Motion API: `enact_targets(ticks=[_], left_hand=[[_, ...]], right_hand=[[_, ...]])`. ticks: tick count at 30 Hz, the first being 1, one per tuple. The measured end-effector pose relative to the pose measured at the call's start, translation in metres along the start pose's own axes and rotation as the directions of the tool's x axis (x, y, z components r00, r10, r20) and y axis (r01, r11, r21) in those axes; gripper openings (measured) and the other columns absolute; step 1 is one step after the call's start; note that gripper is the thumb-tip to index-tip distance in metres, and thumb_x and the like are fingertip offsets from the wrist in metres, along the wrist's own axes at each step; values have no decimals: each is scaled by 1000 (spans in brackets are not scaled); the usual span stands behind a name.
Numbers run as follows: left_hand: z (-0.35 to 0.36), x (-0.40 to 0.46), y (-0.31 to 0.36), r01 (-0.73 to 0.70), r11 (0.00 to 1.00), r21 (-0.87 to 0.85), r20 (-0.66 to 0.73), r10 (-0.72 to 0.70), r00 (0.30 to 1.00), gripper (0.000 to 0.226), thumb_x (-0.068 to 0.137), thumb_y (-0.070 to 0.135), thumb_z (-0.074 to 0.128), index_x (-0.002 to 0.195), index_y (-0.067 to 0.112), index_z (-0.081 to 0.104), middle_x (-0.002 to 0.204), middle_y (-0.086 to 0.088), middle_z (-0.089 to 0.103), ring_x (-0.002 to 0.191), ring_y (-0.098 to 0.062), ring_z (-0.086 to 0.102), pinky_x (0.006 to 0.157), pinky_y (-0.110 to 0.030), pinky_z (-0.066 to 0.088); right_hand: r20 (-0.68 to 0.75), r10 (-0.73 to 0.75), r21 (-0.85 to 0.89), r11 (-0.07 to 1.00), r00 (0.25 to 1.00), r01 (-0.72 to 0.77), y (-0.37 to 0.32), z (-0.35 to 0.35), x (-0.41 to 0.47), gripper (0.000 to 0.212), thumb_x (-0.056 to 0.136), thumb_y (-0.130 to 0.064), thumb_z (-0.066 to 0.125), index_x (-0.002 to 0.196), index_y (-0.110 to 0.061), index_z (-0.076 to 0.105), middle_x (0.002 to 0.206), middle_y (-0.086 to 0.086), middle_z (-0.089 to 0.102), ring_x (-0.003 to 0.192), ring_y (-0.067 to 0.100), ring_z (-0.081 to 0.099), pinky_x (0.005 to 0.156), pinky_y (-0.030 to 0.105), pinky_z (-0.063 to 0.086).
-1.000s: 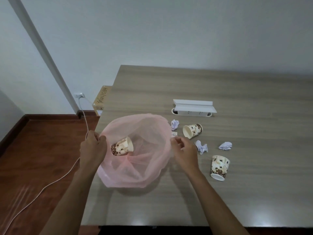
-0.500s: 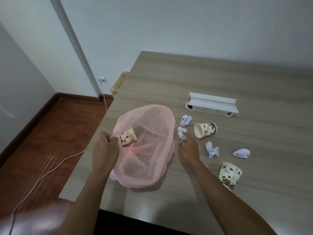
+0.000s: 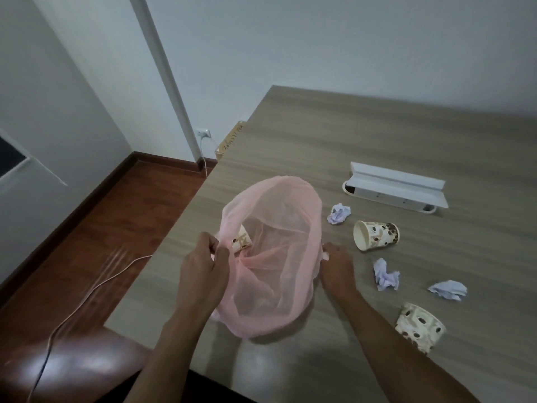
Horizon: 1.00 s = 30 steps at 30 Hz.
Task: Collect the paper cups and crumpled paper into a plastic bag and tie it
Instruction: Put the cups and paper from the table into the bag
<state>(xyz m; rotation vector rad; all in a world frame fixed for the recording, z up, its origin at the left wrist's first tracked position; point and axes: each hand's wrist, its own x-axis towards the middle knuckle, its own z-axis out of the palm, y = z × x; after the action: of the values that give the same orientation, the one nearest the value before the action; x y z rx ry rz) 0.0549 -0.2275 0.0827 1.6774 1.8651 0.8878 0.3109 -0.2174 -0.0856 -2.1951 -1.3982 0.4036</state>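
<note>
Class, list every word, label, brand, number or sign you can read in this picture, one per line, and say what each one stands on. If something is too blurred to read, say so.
Cardboard box beside the table's far left corner: a line of dark print or handwriting, too blurred to read.
Paper cups: only a brown spotted pattern, no words legible.
White socket unit on the table: no label legible.
Pink plastic bag: no print.

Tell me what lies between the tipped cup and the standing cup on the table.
In the head view, one crumpled paper lies between the tipped cup and the standing cup; the rest is bare table.
</note>
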Motion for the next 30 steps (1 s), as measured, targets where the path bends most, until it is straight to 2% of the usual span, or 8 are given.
enact_targets(ticks=[2,7,12,15,18,20,25,30], left_hand=[[-2,-4,6,1,1000,-15,7,-1,1000,14,95,17,52,83,11,48,71,1,58,68,-21,54,58,-34,33],[-7,-12,11,11,1000,-23,42,-10,999,15,94,17,52,80,13,47,71,1,59,71,-25,57,59,-36,39],[-1,-26,18,15,999,-51,79,-11,997,18,95,20,52,79,14,47,71,-2,60,69,-25,57,58,-34,36],[4,-31,23,7,998,-64,68,-2,998,19,95,21,53,78,16,46,70,-1,60,69,-25,57,57,-33,35],[6,-31,23,25,998,-63,44,-22,999,16,94,20,52,79,15,47,72,-2,60,70,-26,56,57,-33,37],[10,-30,24,27,998,-58,27,-26,999,14,94,19,52,82,13,48,75,-7,61,74,-30,56,64,-36,39],[20,-25,28,50,997,-55,20,-49,999,11,94,20,52,86,12,51,83,-10,62,80,-29,55,69,-37,41],[27,-23,28,42,997,-66,7,-42,999,11,93,19,53,85,12,50,80,-8,61,80,-32,57,70,-40,44]], right_hand=[[-11,182,282,944,983,-172,-6,-18,-11,15,86,-9,59,97,-15,68,97,12,67,90,30,63,73,32,46],[-125,337,645,742,933,-182,-49,-97,-41,45,88,-16,71,128,-19,52,106,-2,60,91,17,60,72,22,44],[-249,199,678,735,948,23,-88,-134,-66,39,84,-14,76,115,-13,53,98,-12,60,77,-9,60,61,3,45],[-31,36,572,820,999,-12,-111,-123,-74,40,83,-24,77,114,-20,53,96,-21,56,77,-10,59,59,6,48],[302,-120,428,904,946,-22,-121,-107,-76,48,82,-47,73,122,-25,60,123,-7,59,114,11,57,91,20,45],[380,-173,363,931,909,25,-116,-110,-75,45,86,-49,68,124,-26,64,142,-6,51,131,9,44,105,23,31],[71,-191,504,854,979,130,-89,-127,-61,14,89,-25,67,101,-28,72,113,-10,65,109,6,57,94,32,50],[-286,80,316,949,955,15,-24,-131,-22,18,82,-10,64,98,-16,69,102,3,66,101,25,57,90,34,44]])
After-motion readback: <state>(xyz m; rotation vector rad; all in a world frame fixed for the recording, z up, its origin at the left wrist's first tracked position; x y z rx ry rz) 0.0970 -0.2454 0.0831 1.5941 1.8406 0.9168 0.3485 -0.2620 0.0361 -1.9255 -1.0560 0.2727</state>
